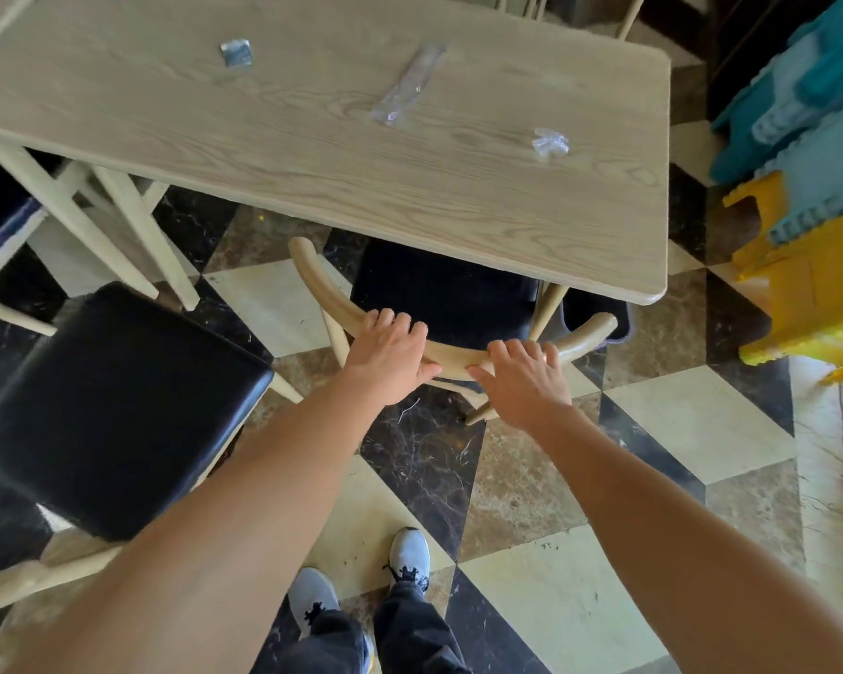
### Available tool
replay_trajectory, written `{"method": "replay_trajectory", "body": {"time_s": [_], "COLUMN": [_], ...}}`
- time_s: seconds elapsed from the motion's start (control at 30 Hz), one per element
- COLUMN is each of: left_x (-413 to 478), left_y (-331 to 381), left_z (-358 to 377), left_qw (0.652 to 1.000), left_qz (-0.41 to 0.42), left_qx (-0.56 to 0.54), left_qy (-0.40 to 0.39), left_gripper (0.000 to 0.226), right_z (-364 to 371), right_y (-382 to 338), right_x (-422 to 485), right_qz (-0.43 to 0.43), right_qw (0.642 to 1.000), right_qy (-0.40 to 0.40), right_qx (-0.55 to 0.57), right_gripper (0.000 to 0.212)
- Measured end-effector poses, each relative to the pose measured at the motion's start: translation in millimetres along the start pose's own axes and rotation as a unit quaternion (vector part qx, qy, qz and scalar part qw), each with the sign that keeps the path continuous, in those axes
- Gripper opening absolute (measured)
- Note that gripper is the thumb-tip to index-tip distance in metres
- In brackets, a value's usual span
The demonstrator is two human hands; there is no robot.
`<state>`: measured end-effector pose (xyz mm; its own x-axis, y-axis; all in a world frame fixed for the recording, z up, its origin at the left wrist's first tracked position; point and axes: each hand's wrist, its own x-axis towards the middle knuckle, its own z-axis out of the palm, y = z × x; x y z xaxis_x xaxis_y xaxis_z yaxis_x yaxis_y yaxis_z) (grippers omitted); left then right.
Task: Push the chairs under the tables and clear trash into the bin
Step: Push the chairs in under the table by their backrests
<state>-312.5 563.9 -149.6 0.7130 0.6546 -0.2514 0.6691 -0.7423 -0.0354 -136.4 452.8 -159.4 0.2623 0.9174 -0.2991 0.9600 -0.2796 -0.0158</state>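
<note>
While the left hand (390, 352) and right hand (526, 381) grip the chair (439, 294) by its curved back rail — fingers curled over the top, thumbs on the near side — its black seat sits partly under the bench (312, 153). On it lie a square wrapper (237, 53), a long wrapper (407, 85) and a crumpled wrapper (548, 143), well apart. A second chair (118, 406) stands left, pulled out.

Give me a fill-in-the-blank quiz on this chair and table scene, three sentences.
The left hand and right hand hold the curved ____ of the chair.
____ pieces of plastic trash lie on the table.
The second chair, further left, has a ____ seat.
Missing: backrest; three; black.
</note>
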Motion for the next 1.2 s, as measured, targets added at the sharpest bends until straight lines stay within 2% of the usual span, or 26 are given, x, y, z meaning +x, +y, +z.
{"method": "replay_trajectory", "body": {"time_s": [0.07, 0.23, 0.6, 0.8, 0.93, 1.07, 1.2], "left_x": [-17, -91, -292, -442, -553, -649, -699], "left_y": [11, 23, -31, -79, -114, -146, -182], "left_z": [-16, -50, -54, -35, -8, 8, 13], "left_qw": [0.999, 0.988, 0.977, 0.961, 0.932, 0.903, 0.883], "left_qz": [-0.027, -0.073, -0.181, -0.257, -0.327, -0.396, -0.438], "left_qx": [-0.038, -0.132, -0.113, -0.104, -0.155, -0.165, -0.165], "left_qy": [0.003, -0.015, -0.017, 0.013, 0.019, 0.032, 0.03], "left_gripper": [0.047, 0.043, 0.036, 0.036, 0.038, 0.044, 0.044], "right_z": [-15, -59, -87, -100, -93, -84, -87], "right_y": [-11, -36, -162, -283, -382, -477, -552], "right_x": [-10, -55, -167, -236, -291, -342, -369], "right_qz": [0.027, 0.03, -0.045, -0.108, -0.201, -0.264, -0.331], "right_qw": [0.999, 0.994, 0.996, 0.992, 0.974, 0.96, 0.941], "right_qy": [-0.025, -0.076, -0.069, -0.064, -0.074, -0.068, -0.04], "right_qx": [0.016, 0.073, 0.031, 0.02, -0.069, -0.057, -0.052], "right_gripper": [0.044, 0.035, 0.024, 0.03, 0.031, 0.025, 0.023]}}
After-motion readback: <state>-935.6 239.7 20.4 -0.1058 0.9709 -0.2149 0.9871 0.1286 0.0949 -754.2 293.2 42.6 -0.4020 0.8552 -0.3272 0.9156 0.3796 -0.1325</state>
